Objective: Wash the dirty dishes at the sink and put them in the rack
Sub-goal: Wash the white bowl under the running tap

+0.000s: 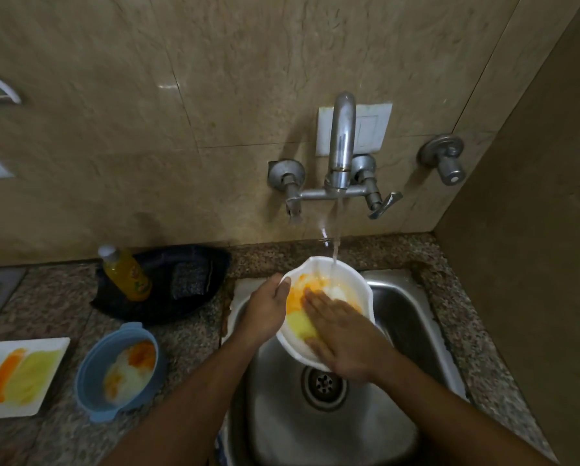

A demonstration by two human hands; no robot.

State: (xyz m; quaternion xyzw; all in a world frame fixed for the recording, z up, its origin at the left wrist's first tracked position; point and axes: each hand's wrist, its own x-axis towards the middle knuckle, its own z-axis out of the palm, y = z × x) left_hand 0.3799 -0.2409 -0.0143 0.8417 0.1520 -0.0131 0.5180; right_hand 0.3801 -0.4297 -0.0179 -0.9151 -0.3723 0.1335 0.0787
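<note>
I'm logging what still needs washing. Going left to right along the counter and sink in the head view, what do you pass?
Square white plate → blue bowl → left hand → white bowl under the running water, right hand inside it.

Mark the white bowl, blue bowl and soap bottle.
white bowl (350, 280): head view, bare inner wall near the far rim.
blue bowl (93, 371): head view, left inner wall.
soap bottle (127, 274): head view, middle of the yellow body.

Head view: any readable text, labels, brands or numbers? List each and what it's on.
None can be read.
Yellow bottle on the counter: it has a label, too blurred to read.
Dish scrubber in the dark tray: no print can be made out.
White bowl, blue bowl, white plate, tap: no markings visible.
</note>
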